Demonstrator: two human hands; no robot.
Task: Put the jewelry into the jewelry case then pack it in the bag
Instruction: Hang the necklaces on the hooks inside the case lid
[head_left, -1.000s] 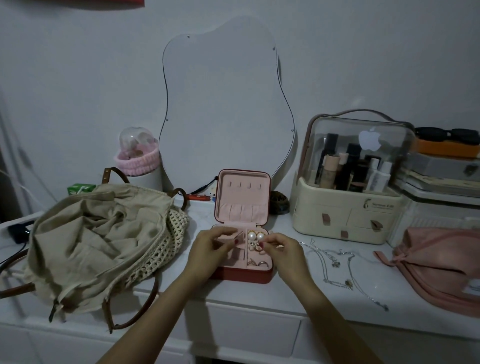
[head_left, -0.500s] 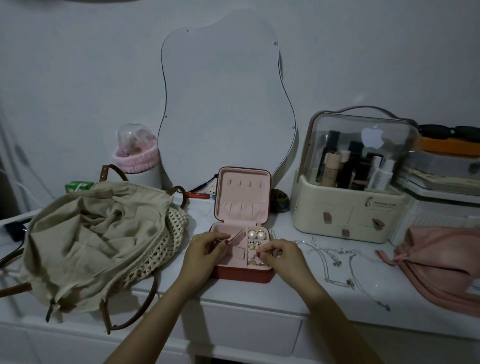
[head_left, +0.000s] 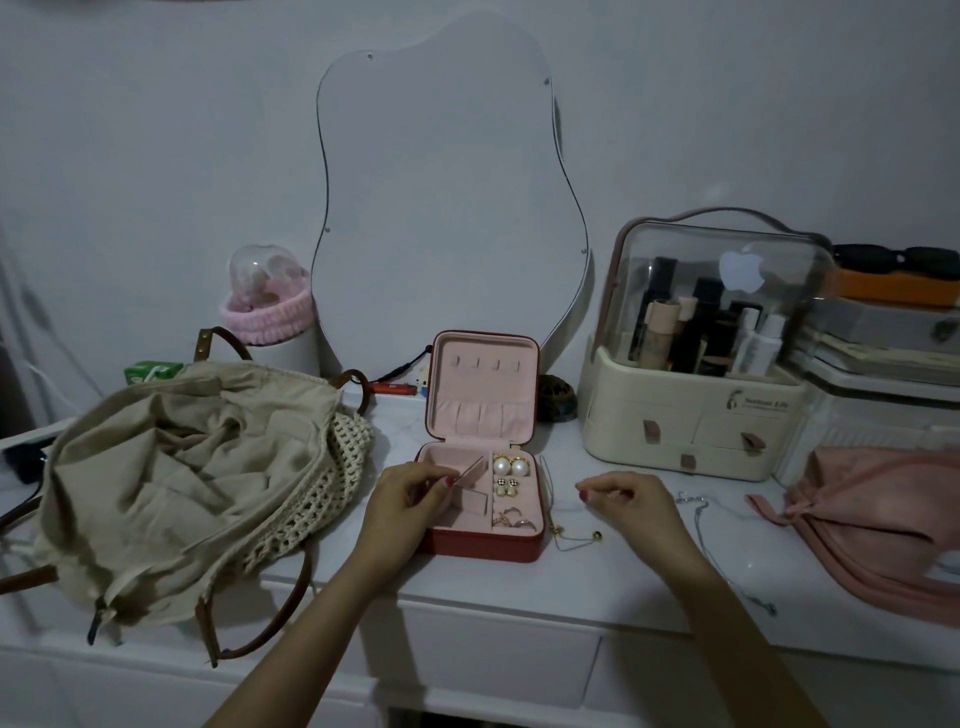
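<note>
Right hand (head_left: 631, 501) now off jewelry case (head_left: 480, 545)

White worktop (head_left: 467, 577) with drawers, set against a wall.
Open jewelry case (head_left: 480, 499) at centre; beige bag (head_left: 176, 488) at 9 o'clock; gold chain (head_left: 571, 538) just beside the case at 3; silver necklaces (head_left: 698, 512), cosmetics organiser (head_left: 691, 415) and pink pouch (head_left: 878, 519) further toward 3.
</note>
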